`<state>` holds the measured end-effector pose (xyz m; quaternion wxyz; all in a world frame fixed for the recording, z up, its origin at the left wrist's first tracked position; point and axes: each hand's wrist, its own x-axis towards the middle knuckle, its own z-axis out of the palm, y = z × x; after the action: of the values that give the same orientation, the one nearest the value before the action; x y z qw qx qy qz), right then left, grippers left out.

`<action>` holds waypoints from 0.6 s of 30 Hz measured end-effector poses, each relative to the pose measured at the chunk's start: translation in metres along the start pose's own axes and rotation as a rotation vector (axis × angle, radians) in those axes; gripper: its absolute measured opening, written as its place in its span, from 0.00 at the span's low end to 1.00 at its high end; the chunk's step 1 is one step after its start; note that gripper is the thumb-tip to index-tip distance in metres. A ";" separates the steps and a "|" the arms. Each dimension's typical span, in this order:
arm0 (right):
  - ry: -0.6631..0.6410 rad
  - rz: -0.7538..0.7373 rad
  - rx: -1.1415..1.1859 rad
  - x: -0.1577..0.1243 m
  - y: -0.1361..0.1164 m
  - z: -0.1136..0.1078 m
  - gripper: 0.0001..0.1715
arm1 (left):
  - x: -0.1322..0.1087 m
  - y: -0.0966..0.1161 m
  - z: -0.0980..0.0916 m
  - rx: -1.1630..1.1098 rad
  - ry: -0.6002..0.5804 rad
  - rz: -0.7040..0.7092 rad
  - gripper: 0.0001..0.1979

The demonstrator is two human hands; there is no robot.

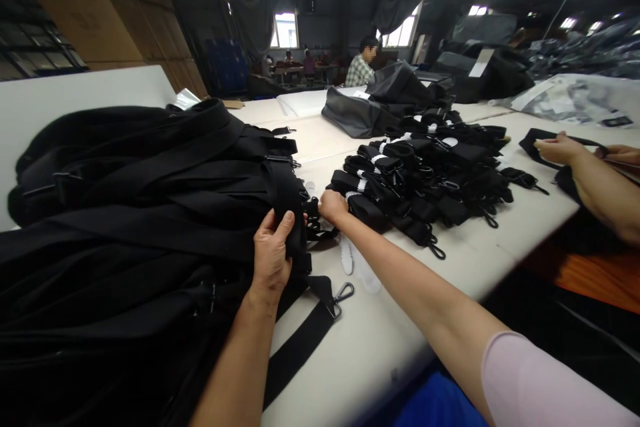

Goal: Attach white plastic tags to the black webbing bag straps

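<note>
My left hand (273, 250) is wrapped round a black webbing strap (287, 190) at the right edge of a large heap of long black straps (145, 180). My right hand (334, 207) is closed beside it, fingers pinched at several dark metal hooks on the strap ends; what lies within them is hidden. Just right of that hand lies a pile of folded black straps (425, 173), some bound with white bands. Below my hands, a loose strap end carries a metal snap hook (343, 300), and white strips (346, 255) lie on the table.
The pale table (400, 320) runs away to the back. Black bags (360, 113) stand behind the folded straps. At right, another person's hands (565, 150) hold a black strap near a clear plastic bag (580, 97). Cardboard boxes (90, 23) are stacked at back left.
</note>
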<state>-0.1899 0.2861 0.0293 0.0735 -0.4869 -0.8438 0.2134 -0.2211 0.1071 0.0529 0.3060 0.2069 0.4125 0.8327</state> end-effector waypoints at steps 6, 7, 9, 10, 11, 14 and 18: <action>-0.135 0.057 0.056 0.009 -0.004 -0.020 0.13 | -0.001 0.000 -0.001 -0.009 -0.008 0.004 0.16; -0.140 0.050 0.071 0.010 -0.008 -0.026 0.12 | -0.001 0.000 -0.001 -0.009 -0.009 0.003 0.16; -0.122 0.007 0.108 0.012 -0.020 -0.039 0.12 | -0.001 0.001 -0.002 0.002 -0.011 0.000 0.17; -0.110 -0.028 0.131 0.013 -0.026 -0.046 0.12 | -0.001 0.001 -0.002 0.008 -0.013 -0.001 0.18; -0.104 -0.069 0.155 0.011 -0.031 -0.054 0.12 | -0.001 0.000 -0.002 0.014 -0.017 0.000 0.19; -0.110 -0.180 0.192 -0.007 -0.031 -0.074 0.12 | 0.000 0.000 -0.002 -0.002 -0.020 0.015 0.20; -0.081 -0.165 0.058 -0.057 0.007 -0.076 0.14 | 0.001 -0.001 -0.002 -0.009 -0.007 0.012 0.19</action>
<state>-0.1296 0.2627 0.0997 0.0705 -0.4042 -0.8769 0.2504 -0.2219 0.1073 0.0508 0.3032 0.2109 0.4065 0.8357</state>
